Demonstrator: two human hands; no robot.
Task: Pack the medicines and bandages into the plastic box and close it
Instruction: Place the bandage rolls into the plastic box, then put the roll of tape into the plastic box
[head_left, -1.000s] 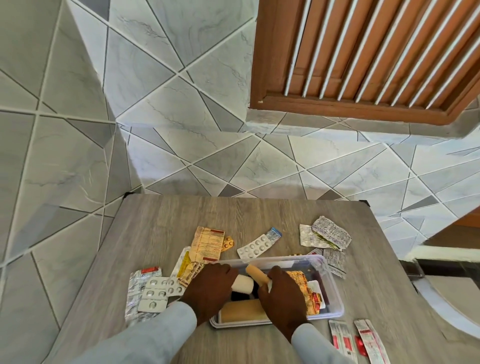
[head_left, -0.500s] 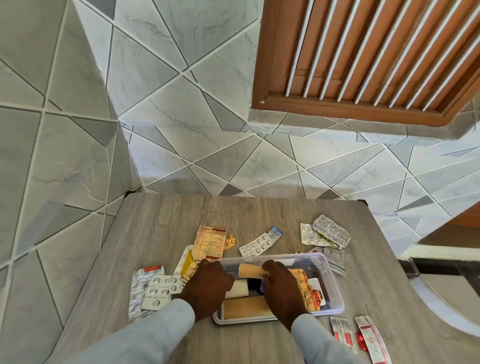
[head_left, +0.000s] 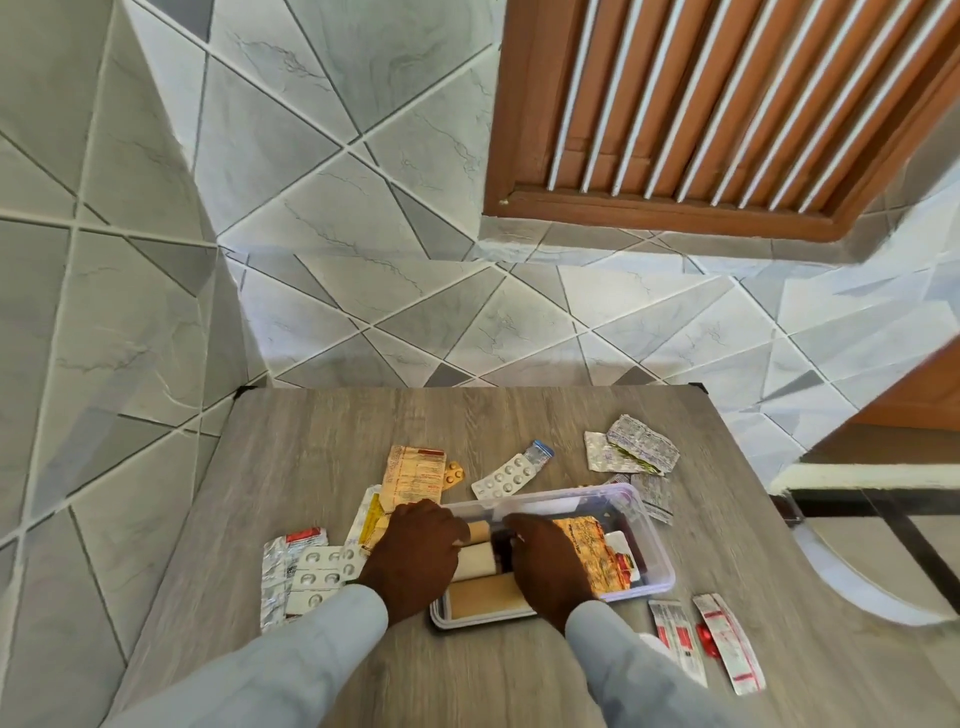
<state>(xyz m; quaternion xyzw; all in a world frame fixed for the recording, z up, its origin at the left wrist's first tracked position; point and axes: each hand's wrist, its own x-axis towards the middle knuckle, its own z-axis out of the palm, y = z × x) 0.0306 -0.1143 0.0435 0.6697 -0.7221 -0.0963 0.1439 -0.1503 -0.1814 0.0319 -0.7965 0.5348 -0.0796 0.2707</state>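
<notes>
A clear plastic box (head_left: 655, 540) stands open on the wooden table (head_left: 322, 431), near the front. Inside it lie a large tan bandage roll (head_left: 483, 597), a white roll (head_left: 475, 561), a small tan roll (head_left: 480, 530) and an orange medicine pack (head_left: 595, 551). My left hand (head_left: 415, 556) reaches over the box's left end, its fingers on the small tan roll. Over the box's middle, my right hand (head_left: 545, 564) points its fingers down into the box; its fingertips are hidden.
Blister packs (head_left: 322, 569) and a silver strip (head_left: 278, 577) lie left of the box. Behind it are an orange sachet (head_left: 415, 470), a white blister strip (head_left: 506, 477) and foil strips (head_left: 636, 449). Red-and-white strips (head_left: 727, 644) lie at the front right. Tiled walls stand close behind and to the left.
The small tan roll, held above the box by my right hand, has gone down and left into the box under my left fingers. Both hands sit lower.
</notes>
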